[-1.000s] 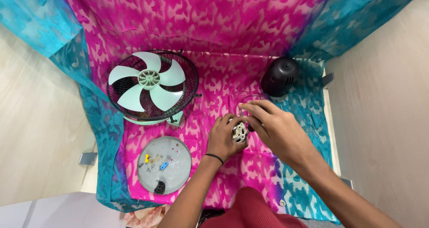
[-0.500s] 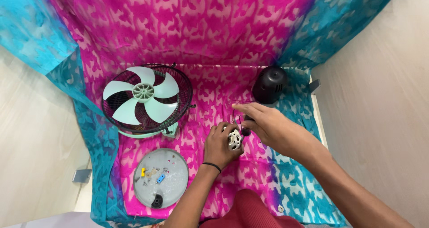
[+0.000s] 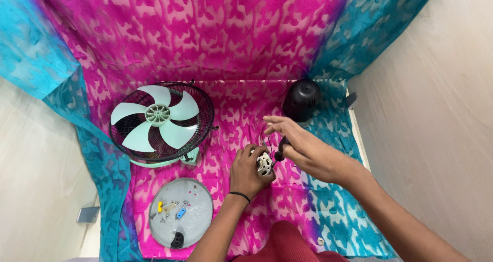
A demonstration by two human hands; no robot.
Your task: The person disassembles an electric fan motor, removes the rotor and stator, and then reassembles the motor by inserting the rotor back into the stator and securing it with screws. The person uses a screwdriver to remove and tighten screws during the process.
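Since the earlier frame our right hand [image 3: 303, 148] has drawn in closer to the small pale motor part [image 3: 264, 164], and the whole scene sits a touch lower in view. Our left hand [image 3: 250, 170] is wrapped around that part, thumb and fingers closed on it, holding it near the middle of the pink and blue cloth [image 3: 246, 46]. Our right hand pinches a dark-handled screwdriver [image 3: 280, 152], whose long axis slants from about 1 o'clock down to 7 o'clock, its tip meeting the part's face. The part lies at 8 o'clock from the right grip, just beside it. At 1 o'clock stands a black motor cover [image 3: 302, 99]; at 10 o'clock the green fan [image 3: 159, 122] in its cage; at 8 o'clock a grey round plate [image 3: 197, 218] holding small screws. Open cloth lies at 12 o'clock and 5 o'clock.
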